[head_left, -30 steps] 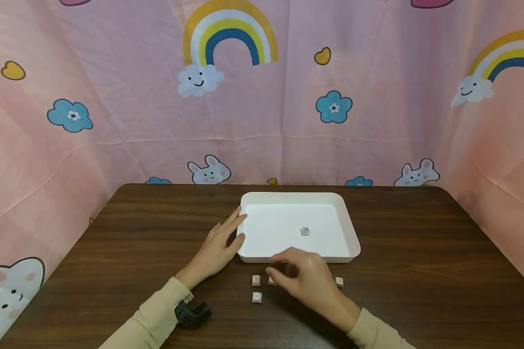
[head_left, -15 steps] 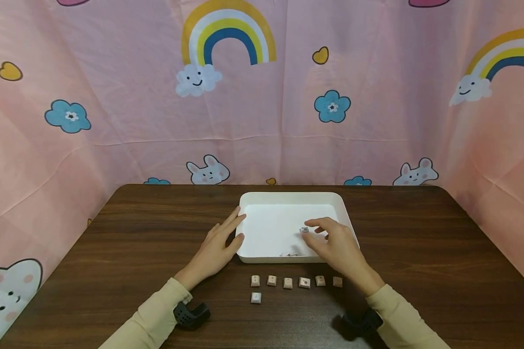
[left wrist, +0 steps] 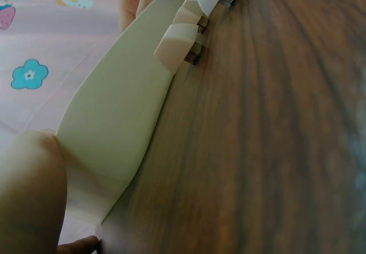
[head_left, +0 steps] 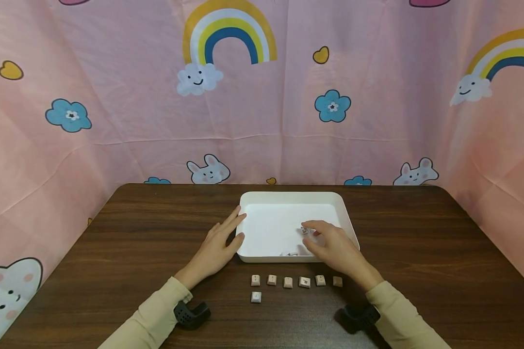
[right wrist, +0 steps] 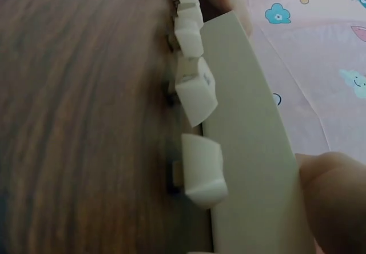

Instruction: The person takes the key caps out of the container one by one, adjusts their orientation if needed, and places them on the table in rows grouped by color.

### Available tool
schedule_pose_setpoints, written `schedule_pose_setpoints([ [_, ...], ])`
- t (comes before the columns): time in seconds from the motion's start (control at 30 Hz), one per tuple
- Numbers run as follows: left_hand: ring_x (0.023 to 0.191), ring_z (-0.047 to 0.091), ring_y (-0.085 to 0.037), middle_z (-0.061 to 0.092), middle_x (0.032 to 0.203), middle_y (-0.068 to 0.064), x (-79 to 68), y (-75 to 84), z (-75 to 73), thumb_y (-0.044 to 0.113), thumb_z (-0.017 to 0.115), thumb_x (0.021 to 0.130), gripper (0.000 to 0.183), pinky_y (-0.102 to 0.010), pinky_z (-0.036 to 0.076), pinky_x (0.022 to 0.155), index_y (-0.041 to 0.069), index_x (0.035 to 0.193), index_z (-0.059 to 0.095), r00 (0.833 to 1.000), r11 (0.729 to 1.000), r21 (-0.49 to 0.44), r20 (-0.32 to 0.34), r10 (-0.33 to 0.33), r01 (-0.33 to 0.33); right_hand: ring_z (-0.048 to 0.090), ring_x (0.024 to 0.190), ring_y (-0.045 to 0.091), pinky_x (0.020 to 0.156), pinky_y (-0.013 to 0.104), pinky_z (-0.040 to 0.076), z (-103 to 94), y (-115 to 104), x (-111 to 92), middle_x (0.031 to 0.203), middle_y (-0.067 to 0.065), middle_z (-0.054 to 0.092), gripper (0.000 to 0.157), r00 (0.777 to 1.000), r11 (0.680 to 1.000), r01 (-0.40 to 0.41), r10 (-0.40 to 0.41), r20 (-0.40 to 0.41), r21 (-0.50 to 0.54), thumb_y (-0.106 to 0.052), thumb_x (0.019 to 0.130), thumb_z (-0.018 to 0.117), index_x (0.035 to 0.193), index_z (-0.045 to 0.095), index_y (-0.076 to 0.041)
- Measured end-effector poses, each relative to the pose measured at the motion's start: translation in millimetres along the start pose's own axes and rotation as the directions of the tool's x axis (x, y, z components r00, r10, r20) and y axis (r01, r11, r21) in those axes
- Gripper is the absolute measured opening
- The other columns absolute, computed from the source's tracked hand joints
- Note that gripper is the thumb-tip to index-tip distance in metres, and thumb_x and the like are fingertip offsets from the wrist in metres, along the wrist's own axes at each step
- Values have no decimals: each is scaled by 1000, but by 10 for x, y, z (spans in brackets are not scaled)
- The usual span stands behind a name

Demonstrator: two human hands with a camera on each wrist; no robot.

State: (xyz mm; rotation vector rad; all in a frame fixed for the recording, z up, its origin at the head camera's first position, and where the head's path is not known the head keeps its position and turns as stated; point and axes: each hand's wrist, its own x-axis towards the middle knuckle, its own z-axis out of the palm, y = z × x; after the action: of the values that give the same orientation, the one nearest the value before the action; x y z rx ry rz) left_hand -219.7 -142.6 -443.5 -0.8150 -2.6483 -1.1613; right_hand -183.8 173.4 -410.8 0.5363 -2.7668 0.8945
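My left hand (head_left: pixel 218 243) lies along the left side of a white tray (head_left: pixel 266 258), its fingers spread against the rim. Over the tray's right part is my right hand (head_left: pixel 334 245), thumb and index finger apart on either side of a small keycap (head_left: pixel 304 230) that sits on the tray floor. More small pale pieces (head_left: pixel 291 254) show just inside the front wall, partly hidden by it. On the table before the tray, several beige keycaps (head_left: pixel 287 282) stand in a row, with one whiter keycap (head_left: pixel 255 297) below the left end. Dark switch bases (left wrist: pixel 195 54) show under keycaps in the left wrist view.
A dark wood-grain table (head_left: pixel 170 213) bears everything. Behind it hangs a pink curtain (head_left: pixel 262 116) printed with rainbows, flowers and rabbits. Black wrist devices (head_left: pixel 192 315) sit on both sleeves.
My right hand has gone from above the keycap row up into the tray, uncovering the row, then shifted slightly left around the keycap. My left hand has stayed at the rim.
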Motion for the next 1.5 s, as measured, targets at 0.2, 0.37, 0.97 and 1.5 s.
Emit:
schedule_pose_setpoints([
  [0.2, 150, 36, -32, 24, 169, -8, 3, -6, 3, 25, 53, 107, 53, -73, 14, 118, 12, 157, 41, 1000, 1000, 1, -2, -1, 1, 66, 117, 31, 99, 52, 53, 17, 12, -8, 142, 12, 62, 40, 999, 999, 21, -20, 25, -32, -22, 98, 68, 135, 67, -9],
  [0.37, 149, 37, -33, 24, 169, -9, 1, -10, 6, 25, 53, 107, 53, -73, 14, 117, 12, 157, 42, 1000, 1000, 0, -4, 5, -5, 61, 123, 35, 100, 54, 51, 14, 10, -16, 140, 12, 64, 37, 999, 999, 16, -14, 35, -51, -24, 99, 65, 132, 69, -8],
  [0.97, 150, 35, -32, 23, 169, -8, -7, -6, -1, 26, 53, 107, 53, -73, 14, 117, 14, 158, 41, 1000, 1000, 2, 2, 7, -7, 73, 79, 15, 70, 29, 61, 31, 30, 1, 99, 6, 76, 14, 999, 1000, -9, 9, -35, 26, -16, 91, 76, 101, 79, -8],
  [1.5, 150, 35, -33, 23, 169, -9, -13, 24, -16, 24, 53, 107, 53, -73, 14, 118, 12, 157, 41, 1000, 1000, -10, 4, -1, 1, 76, 77, 16, 63, 29, 58, 15, 2, 4, 93, 6, 77, 8, 992, 993, -111, 113, -50, 26, -20, 88, 79, 91, 80, -13],
])
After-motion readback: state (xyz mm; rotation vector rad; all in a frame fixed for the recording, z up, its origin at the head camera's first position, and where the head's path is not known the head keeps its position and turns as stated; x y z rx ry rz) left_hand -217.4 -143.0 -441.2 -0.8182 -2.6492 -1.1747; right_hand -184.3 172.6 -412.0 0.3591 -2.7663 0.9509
